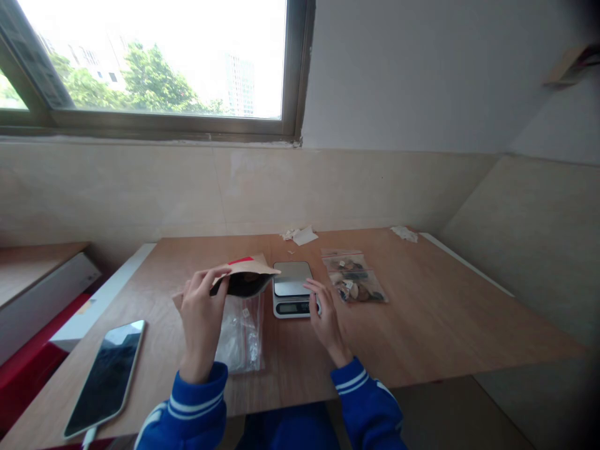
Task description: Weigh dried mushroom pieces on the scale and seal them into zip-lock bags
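My left hand (pixel 201 312) is closed on the rim of a brown paper pouch (pixel 257 264) with a red patch. The pouch tilts to the right, its dark mouth gaping, and brownish contents show faintly inside. Just right of it, a white kitchen scale (pixel 293 281) with a metal plate and a small display lies on the table. At the scale's right edge is my right hand (pixel 325 315), fingers apart and holding nothing; whether it touches the scale I cannot tell. Under my left hand lie clear zip bags (pixel 241 334), partly covered by hand and pouch.
Zip bags with dark and tan pieces (pixel 356 281) lie right of the scale on the wooden table (pixel 435 319). Crumpled paper (pixel 304 235) and another scrap (pixel 404 234) rest along the back edge. A phone (pixel 107 375) with a cable plugged in is at the left.
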{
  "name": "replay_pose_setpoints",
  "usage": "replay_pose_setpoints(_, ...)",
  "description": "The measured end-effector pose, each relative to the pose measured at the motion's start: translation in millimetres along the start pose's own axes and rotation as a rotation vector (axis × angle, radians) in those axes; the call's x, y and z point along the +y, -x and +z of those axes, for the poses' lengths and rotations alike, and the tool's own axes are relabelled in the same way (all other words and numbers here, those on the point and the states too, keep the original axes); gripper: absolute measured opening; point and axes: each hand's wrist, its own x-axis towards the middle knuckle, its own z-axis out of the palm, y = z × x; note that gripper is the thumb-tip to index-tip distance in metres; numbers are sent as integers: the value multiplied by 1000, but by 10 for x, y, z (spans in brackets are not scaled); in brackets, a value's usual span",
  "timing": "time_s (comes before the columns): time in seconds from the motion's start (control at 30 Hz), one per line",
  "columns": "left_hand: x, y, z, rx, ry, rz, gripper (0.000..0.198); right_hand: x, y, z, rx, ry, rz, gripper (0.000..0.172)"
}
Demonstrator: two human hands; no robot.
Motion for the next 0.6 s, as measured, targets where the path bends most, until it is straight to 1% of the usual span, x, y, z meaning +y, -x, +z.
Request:
replay_pose_setpoints(0.07,-57,54,-60,-84,32,10,18,-191,-101,25,3,-54,-20,28)
replay_pose_setpoints(0.13,-96,97,-82,-116,64,-13,19,-424,-183,27,-36,-111,-77,28)
replay_pose_setpoints(0.17,-108,114,-81,-127,83,-23,19,-553,-212,31,-86,-129,-121,30)
replay_pose_setpoints(0.23,-119,142,-64,-147,126,-43,21,-810,-246,64,-255,-104,-233,34)
replay_pose_setpoints(0.3,-117,162,-39,-148,148,-81,22,-1022,-259,127,-425,16,-308,36)
replay_pose_setpoints(0.33,-112,172,-26,-145,151,-106,23,-1101,-261,163,-496,90,-319,35)
replay_pose_setpoints(0.4,-89,196,-3,-144,160,-155,24,-1202,-269,223,-604,232,-274,32)
replay_pose_setpoints(0.47,-44,233,18,-157,183,-177,24,-1244,-296,262,-693,351,-179,33)
replay_pose_setpoints(0.53,18,286,38,-172,203,-174,24,-1239,-352,301,-746,444,-83,32)
replay_pose_setpoints(0.6,79,342,58,-169,206,-164,23,-1192,-436,374,-752,463,-50,29)
